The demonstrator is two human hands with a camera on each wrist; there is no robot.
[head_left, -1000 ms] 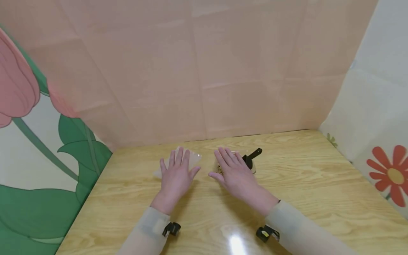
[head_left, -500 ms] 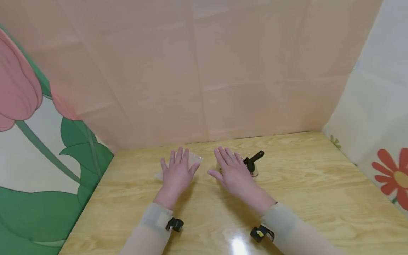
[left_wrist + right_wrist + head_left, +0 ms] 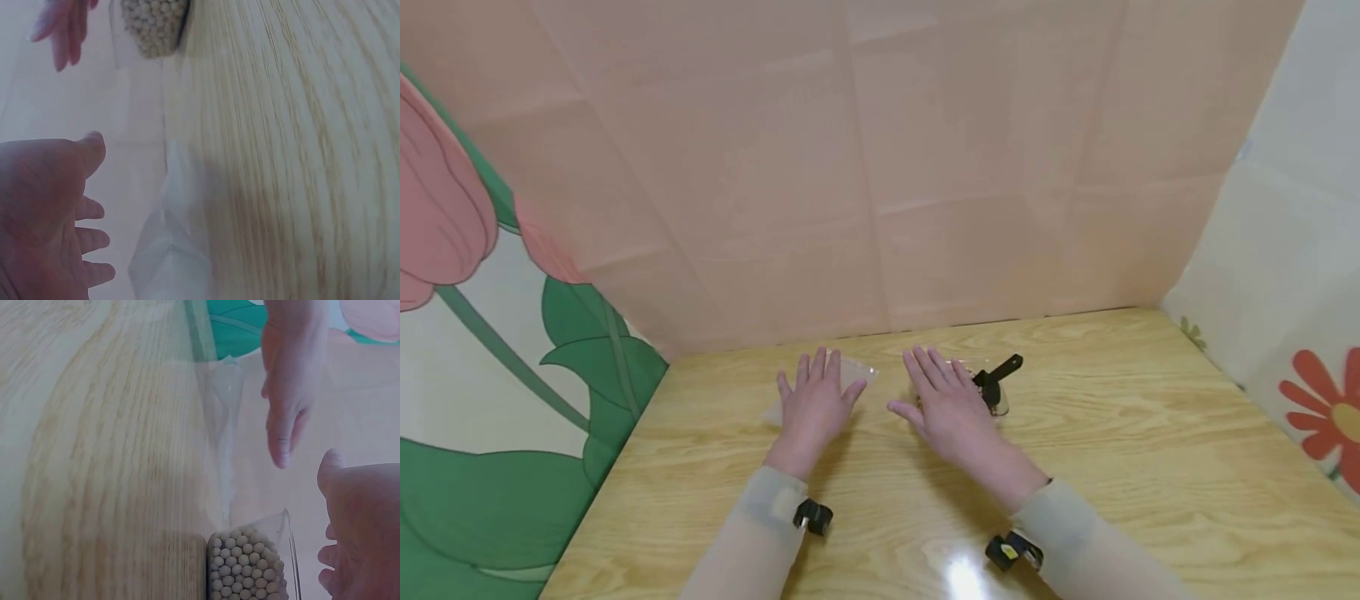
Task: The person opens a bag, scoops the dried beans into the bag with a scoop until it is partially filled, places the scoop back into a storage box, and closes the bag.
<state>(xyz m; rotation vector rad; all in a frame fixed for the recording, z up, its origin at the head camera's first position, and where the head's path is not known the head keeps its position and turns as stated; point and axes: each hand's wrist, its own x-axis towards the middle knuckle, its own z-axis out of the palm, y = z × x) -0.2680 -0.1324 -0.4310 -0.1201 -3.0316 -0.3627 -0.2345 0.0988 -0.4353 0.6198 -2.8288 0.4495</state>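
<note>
My left hand (image 3: 814,408) hovers palm down with its fingers spread, holding nothing. Beneath it lies a clear plastic bag (image 3: 859,372), partly hidden by the hand; in the left wrist view the bag (image 3: 170,262) looks thin and creased. To the right, my right hand (image 3: 953,412) is also held flat in the air, thumb apart from the fingers. Under and beyond it stands a clear open container (image 3: 290,550) full of small round beige balls (image 3: 244,565). A black scoop (image 3: 1004,368) leans in the container, its handle pointing up to the right; the hand hides part of both.
The wood-grain table (image 3: 1105,433) reaches back to a pink cloth backdrop (image 3: 880,208). Flower-printed panels stand at the left (image 3: 497,383) and right (image 3: 1285,250). Both forearms carry small black wrist cameras (image 3: 814,517).
The head view has shifted slightly. Both hands stay spread over the bag and the container, with only tiny movements; nothing has been taken hold of.
</note>
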